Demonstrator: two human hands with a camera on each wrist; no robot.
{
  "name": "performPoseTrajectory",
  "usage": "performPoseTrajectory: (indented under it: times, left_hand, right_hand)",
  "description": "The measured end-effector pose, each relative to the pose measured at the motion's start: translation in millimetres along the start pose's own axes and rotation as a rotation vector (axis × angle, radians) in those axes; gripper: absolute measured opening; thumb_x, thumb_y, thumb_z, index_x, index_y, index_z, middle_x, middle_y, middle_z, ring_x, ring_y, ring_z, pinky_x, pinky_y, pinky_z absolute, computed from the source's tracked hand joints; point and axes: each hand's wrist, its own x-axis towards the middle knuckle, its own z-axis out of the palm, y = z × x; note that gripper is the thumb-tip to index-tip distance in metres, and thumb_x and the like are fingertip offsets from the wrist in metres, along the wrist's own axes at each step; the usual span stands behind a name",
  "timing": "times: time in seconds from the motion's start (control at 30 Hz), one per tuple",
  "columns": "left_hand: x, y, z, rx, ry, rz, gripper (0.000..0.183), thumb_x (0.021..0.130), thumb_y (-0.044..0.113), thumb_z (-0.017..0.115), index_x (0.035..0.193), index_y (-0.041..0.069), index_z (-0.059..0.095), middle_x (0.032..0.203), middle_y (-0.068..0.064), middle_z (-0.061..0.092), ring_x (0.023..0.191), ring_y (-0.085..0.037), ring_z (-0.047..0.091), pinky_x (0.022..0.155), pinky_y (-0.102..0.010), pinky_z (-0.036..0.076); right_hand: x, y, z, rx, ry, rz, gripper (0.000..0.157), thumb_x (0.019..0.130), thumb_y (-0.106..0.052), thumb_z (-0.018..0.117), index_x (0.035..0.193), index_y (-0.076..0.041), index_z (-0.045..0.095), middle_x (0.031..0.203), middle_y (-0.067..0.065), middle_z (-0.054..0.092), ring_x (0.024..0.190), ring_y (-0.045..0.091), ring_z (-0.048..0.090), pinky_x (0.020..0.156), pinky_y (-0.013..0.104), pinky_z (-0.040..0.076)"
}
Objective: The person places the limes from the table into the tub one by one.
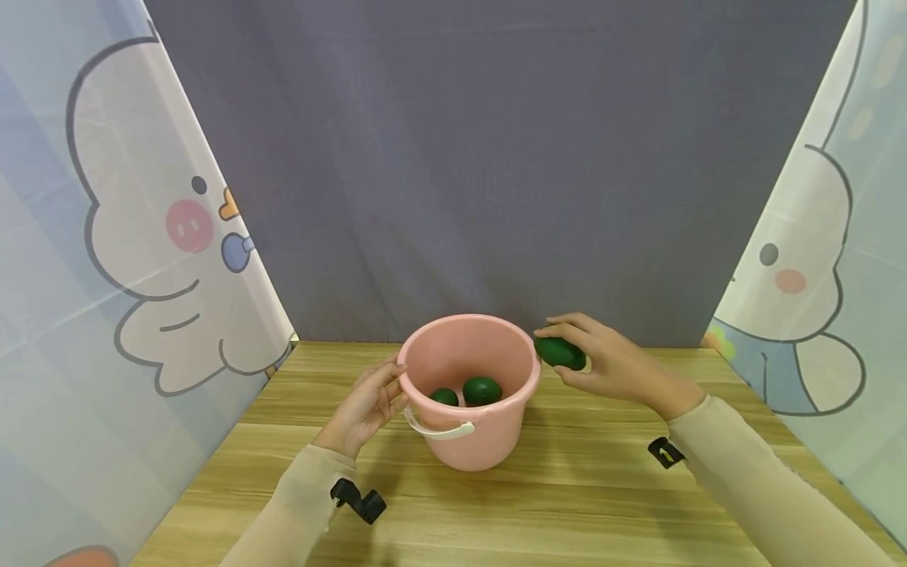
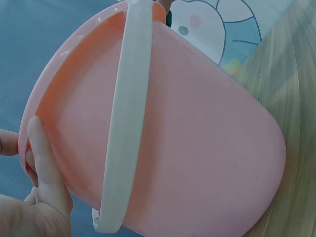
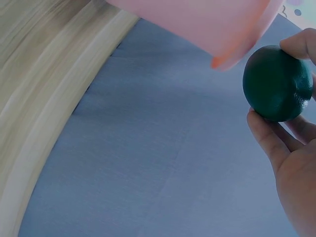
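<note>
A pink bucket (image 1: 475,445) stands upright on the wooden table, with two dark green, egg-shaped avocados (image 1: 483,390) visible inside at the bottom. My left hand (image 1: 364,409) holds the bucket's left rim, fingertips over the edge and thumb against the outer wall in the left wrist view. Just outside the right rim, my right hand (image 1: 602,358) pinches another glossy avocado (image 3: 276,84) between thumb and fingers. It is held at about rim height, raised above the table. A white handle (image 2: 129,113) hangs down the bucket's near side.
The wooden table (image 1: 581,504) reaches back to a dark grey cloth (image 1: 468,173). Pale curtains with cartoon figures (image 1: 149,236) hang on both sides. Black camera mounts (image 1: 357,500) sit at both wrists.
</note>
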Motion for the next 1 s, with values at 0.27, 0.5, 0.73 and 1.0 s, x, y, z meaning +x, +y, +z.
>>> performPoseTrajectory:
  times: [0.27,0.5,0.73,1.0]
  left_hand:
    - [0.7,0.3,-0.4,-0.002,0.016,-0.016,0.053,0.101,0.006,0.048,0.153,0.002,0.034,0.115,-0.006,0.057,0.079,-0.005,0.063,0.065,-0.016,0.057]
    - [1.7,0.1,-0.4,0.004,0.019,-0.019,0.054,0.101,0.007,0.048,0.152,0.000,0.033,0.117,-0.005,0.057,0.080,-0.005,0.063,0.065,-0.016,0.057]
    - [2.5,-0.2,-0.6,0.006,0.014,-0.016,0.053,0.101,0.007,0.048,0.151,-0.002,0.032,0.112,-0.003,0.058,0.080,-0.005,0.062,0.065,-0.015,0.057]
    - [2.3,-0.1,-1.9,0.004,0.012,-0.023,0.055,0.101,0.007,0.049,0.152,-0.002,0.031,0.115,-0.004,0.058,0.079,-0.005,0.063,0.066,-0.015,0.057]
  right_hand:
    - [7.9,-2.7,-4.7,-0.027,-0.030,-0.006,0.050,0.086,-0.017,0.075,0.135,-0.016,0.061,0.137,0.012,0.054,0.117,0.029,0.059,0.083,0.039,0.059]
    - [13.9,-5.0,-5.4,-0.037,-0.037,-0.027,0.052,0.086,-0.016,0.075,0.135,-0.016,0.060,0.137,0.012,0.054,0.116,0.028,0.059,0.079,0.035,0.059]
    - [22.4,-6.8,-5.1,-0.024,-0.033,-0.063,0.052,0.085,-0.012,0.073,0.135,-0.014,0.059,0.137,0.014,0.054,0.116,0.029,0.059,0.076,0.035,0.058]
    - [30.5,-11.3,-4.1,-0.009,-0.044,-0.068,0.051,0.086,-0.015,0.074,0.135,-0.014,0.060,0.137,0.013,0.054,0.119,0.029,0.058,0.082,0.038,0.059]
